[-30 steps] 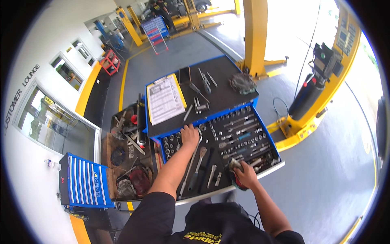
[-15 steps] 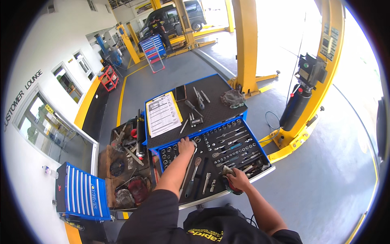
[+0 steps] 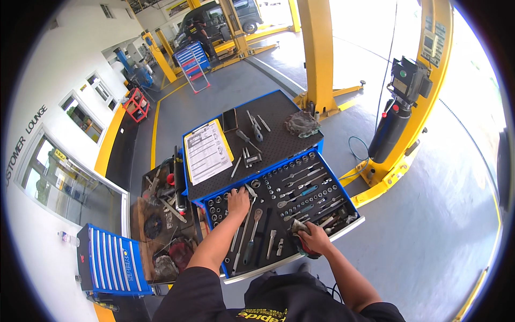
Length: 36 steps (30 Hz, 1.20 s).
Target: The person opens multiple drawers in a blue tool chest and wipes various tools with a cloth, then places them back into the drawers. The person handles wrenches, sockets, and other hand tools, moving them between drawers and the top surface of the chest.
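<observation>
My left hand (image 3: 238,204) reaches into the far left part of a pulled-out tool drawer (image 3: 343,228), beside rows of sockets (image 3: 214,209). Its fingers are bent downward with the tips hidden, so anything pinched there does not show. The head of a long-handled metal tool (image 3: 250,190) lies right by those fingers. My right hand (image 3: 317,239) is closed round a red-and-black power tool (image 3: 307,249) with a greyish-green upper part, at the drawer's near edge. Between my hands lie a ratchet (image 3: 257,216) with a blue-grey grip and shorter metal pieces (image 3: 272,244).
On the cabinet top (image 3: 198,185) rest a clipboard (image 3: 208,153), a phone (image 3: 229,120), hand tools and a crumpled rag (image 3: 302,124). A cluttered bench (image 3: 140,214) adjoins on the left. Yellow lift posts (image 3: 316,53) stand beyond; far off, a person (image 3: 203,40) is near a vehicle.
My left hand has shifted slightly nearer along the sockets, showing more of the metal tool beside it. The right hand keeps its grip. The whole view has tilted a little.
</observation>
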Each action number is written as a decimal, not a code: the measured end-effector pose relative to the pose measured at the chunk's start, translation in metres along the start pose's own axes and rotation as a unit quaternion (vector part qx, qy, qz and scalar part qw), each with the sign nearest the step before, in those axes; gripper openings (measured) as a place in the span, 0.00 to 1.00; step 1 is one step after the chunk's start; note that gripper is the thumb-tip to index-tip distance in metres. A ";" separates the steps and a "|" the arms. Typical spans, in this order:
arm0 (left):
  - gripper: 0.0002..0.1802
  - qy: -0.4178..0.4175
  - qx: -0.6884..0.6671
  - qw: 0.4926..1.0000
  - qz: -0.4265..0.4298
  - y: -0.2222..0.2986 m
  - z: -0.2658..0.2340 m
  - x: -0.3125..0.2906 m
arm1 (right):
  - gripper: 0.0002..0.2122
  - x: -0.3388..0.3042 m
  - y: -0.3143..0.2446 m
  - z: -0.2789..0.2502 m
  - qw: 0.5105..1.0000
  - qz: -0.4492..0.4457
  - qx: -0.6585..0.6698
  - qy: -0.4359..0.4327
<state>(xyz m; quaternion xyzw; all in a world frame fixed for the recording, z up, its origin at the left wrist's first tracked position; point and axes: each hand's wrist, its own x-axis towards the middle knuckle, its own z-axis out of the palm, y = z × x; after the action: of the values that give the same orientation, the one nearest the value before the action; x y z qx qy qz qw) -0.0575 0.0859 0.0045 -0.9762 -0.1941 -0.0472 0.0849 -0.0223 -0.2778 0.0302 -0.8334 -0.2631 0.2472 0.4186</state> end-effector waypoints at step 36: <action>0.32 -0.055 -0.974 0.188 -0.113 -0.047 -0.069 -0.106 | 0.17 0.003 0.001 -0.013 0.998 0.008 0.068 -0.002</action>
<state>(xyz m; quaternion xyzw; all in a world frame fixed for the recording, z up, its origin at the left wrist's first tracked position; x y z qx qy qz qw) -0.1770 0.0765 0.0656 -0.2467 -0.1055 -0.1538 -0.9510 -0.0118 -0.2840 0.0353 -0.8046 -0.2401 0.2691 0.4718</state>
